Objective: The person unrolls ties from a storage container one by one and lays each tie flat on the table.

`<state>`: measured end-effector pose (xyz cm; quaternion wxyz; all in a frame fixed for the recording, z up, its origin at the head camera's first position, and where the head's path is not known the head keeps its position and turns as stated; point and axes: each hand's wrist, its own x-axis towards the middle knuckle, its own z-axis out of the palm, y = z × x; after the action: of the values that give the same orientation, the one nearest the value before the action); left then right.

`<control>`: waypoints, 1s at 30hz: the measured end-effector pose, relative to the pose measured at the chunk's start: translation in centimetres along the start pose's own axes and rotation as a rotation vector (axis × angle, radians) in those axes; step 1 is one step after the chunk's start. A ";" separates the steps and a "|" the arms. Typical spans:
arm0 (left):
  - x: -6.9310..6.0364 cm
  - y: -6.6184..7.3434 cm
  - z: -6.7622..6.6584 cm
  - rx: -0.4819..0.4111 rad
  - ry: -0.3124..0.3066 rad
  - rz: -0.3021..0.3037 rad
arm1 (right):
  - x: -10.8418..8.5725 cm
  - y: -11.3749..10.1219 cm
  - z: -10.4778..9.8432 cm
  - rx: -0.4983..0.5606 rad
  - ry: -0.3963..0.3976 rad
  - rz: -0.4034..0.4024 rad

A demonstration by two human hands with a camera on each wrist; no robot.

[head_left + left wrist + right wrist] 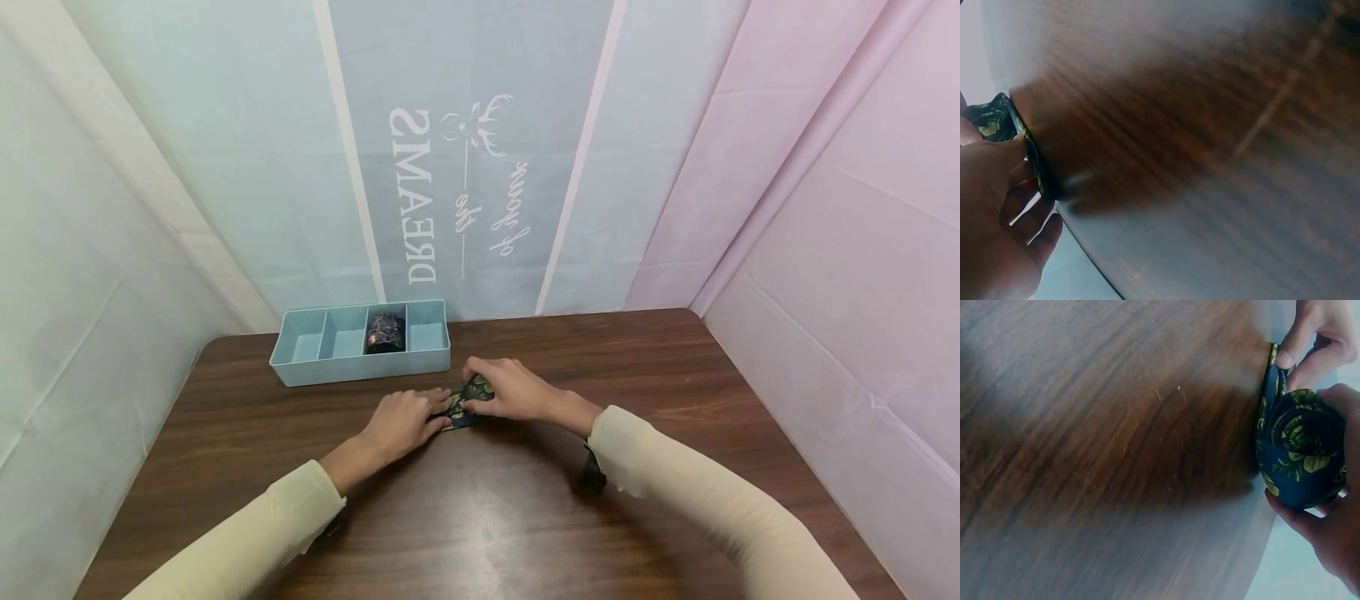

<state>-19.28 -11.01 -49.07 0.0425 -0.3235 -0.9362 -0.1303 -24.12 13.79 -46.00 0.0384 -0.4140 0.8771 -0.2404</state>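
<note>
A dark blue-green necktie (457, 411) with a yellow floral pattern lies on the table between both hands. Part of it is wound into a roll (1300, 465), whose spiral end shows in the right wrist view. My right hand (517, 390) grips this roll, thumb on one side and fingers on the other. At the flat, unrolled end of the necktie, my left hand (400, 423) pinches the fabric, its thumb against the edge. In the left wrist view only a strip of the patterned fabric (991, 125) shows beside the thumb.
Behind the left hand stands a light blue box (360, 367) with several compartments. One compartment holds a dark patterned roll (386, 333). The brown wooden table (480, 517) reaches back to a printed curtain (480, 50).
</note>
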 end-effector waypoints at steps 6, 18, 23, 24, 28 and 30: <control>0.0 0.0 -0.1 0.011 -0.011 -0.003 | -0.5 0.6 -0.5 0.010 -0.038 -0.064; 0.0 -0.2 -0.2 0.002 0.003 0.024 | -1.0 1.7 -1.8 -0.031 -0.105 -0.060; 0.0 -0.3 -0.1 0.003 0.005 0.026 | -1.4 2.0 -1.8 -0.011 -0.083 -0.062; -0.1 -0.3 -0.1 0.003 0.008 0.027 | -1.5 2.1 -1.8 -0.013 -0.083 -0.057; -0.2 -0.3 -0.1 -0.004 0.012 0.030 | -1.8 2.3 -2.1 -0.041 -0.093 -0.031; -0.4 -0.4 -0.1 -0.007 0.013 0.036 | -1.9 2.4 -2.2 -0.048 -0.095 -0.030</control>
<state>-19.22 -11.54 -49.06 0.0498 -0.3395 -0.9296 -0.1349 -25.12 17.38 -45.36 0.0663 -0.4390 0.8734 -0.2000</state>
